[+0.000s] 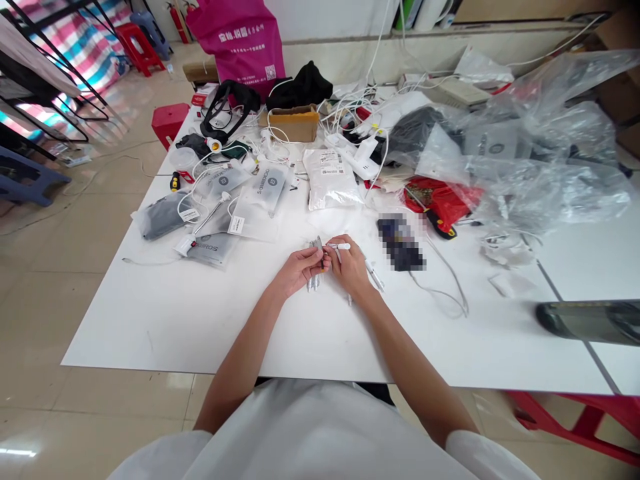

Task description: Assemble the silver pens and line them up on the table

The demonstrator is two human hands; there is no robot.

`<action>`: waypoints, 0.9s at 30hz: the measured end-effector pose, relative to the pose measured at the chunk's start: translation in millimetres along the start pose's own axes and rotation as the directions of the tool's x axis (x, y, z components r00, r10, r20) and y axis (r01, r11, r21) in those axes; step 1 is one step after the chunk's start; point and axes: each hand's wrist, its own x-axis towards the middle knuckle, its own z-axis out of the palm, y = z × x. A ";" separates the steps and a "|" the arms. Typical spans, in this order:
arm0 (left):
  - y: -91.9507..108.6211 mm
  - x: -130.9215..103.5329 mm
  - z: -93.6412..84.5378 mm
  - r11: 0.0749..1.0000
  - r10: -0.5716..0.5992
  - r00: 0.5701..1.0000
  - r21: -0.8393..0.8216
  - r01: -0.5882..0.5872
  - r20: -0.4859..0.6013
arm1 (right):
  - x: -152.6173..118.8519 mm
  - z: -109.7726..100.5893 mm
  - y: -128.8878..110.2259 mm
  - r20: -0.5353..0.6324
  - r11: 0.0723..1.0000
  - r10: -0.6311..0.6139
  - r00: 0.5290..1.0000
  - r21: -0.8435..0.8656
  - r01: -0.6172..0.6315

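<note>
Near the middle of the white table (pixel 210 320), my left hand (pixel 303 267) has its fingers closed on a small grey piece (pixel 319 244). Right beside it, my right hand (pixel 349 267) grips a white pen-like tool (pixel 340 247), its tip pointing toward the left fingers. Several small silvery parts (pixel 313 283) lie under and around the left fingertips, partly hidden. Just right of the right hand lies a white and grey pen-like item (pixel 375 275). A small piece (pixel 350 300) rests below the right hand.
Frosted packets (pixel 265 187) and cables lie to the left. A white package (pixel 331 179) is ahead. To the right are a pixelated dark rectangle (pixel 401 242), a screwdriver (pixel 441 225), clear plastic bags (pixel 545 180) and a dark cylinder (pixel 590 320).
</note>
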 end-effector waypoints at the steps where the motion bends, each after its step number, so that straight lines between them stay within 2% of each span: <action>1: 0.1 0.0 0.2 1.000 0.000 1.000 -0.002 0.000 0.004 | -0.1 -0.1 -0.4 0.002 1.000 -0.004 1.000 -0.009 0.004; 9: 2.5 -1.0 1.2 1.000 0.002 1.000 -0.012 -0.002 0.005 | 0.1 -3.7 -2.4 0.007 0.998 -0.003 1.000 -0.057 0.003; 19: 0.7 1.3 -1.3 1.000 0.007 1.000 -0.001 -0.007 -0.004 | 3.3 -10.8 -9.2 -0.002 0.989 -0.082 0.997 -0.127 0.081; 23: 0.5 0.7 -1.9 1.000 -0.002 1.000 0.002 0.002 0.006 | 3.2 -11.5 -12.2 -0.026 0.994 -0.079 0.997 -0.078 0.077; 27: -0.4 0.2 -2.5 0.999 -0.038 0.999 -0.025 0.039 0.028 | 2.8 -10.6 -19.6 -0.046 0.998 -0.033 0.998 0.056 0.036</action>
